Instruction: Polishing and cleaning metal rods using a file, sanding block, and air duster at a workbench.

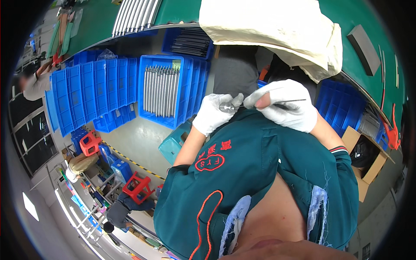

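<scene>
One head-worn fisheye looks down from close above, over the shirt [255, 160] to both hands [212, 113] [294, 106].

Your shirt [253, 149]: dark green, red chest emblem [209, 163] — striped trim [339, 149] on right sleeve [343, 167]. Your gloves [212, 116]: white — right thumb [262, 101] uncovered.

At the centre, the gloved left hand [212, 115] is gripping a small round metal piece [226, 107] in its fingers, while the gloved right hand [288, 106] is pinching a thin dark rod [295, 101] aiming toward three o'clock. At ten o'clock, a blue crate [185, 82] is holding upright-looking rows of metal bars [160, 93]. At one o'clock, cream cloth [268, 21] is draping over the green desk [177, 11].
</scene>
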Tool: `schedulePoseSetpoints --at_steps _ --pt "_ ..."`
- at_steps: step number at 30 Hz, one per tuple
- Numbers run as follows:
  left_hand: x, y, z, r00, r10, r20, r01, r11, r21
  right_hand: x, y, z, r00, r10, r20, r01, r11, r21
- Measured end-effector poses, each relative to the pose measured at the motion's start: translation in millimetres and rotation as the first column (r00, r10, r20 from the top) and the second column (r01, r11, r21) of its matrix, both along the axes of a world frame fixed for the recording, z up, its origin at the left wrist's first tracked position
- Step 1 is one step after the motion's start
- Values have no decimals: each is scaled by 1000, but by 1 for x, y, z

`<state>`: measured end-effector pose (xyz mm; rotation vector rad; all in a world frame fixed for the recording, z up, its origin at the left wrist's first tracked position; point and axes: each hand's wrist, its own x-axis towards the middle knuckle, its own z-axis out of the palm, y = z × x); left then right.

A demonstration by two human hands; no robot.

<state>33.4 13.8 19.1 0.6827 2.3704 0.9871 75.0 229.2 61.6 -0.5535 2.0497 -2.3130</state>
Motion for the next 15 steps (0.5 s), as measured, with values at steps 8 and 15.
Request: schedulePoseSetpoints --at_steps 8,15 --pt "0 6 -3 988 -30 -149 40 997 63 -5 10 7 914 87 -397 44 950 310" --pt "-1 4 -2 992 -54 -114 57 998 19 -6 8 5 951 66 -302 -4 979 203"
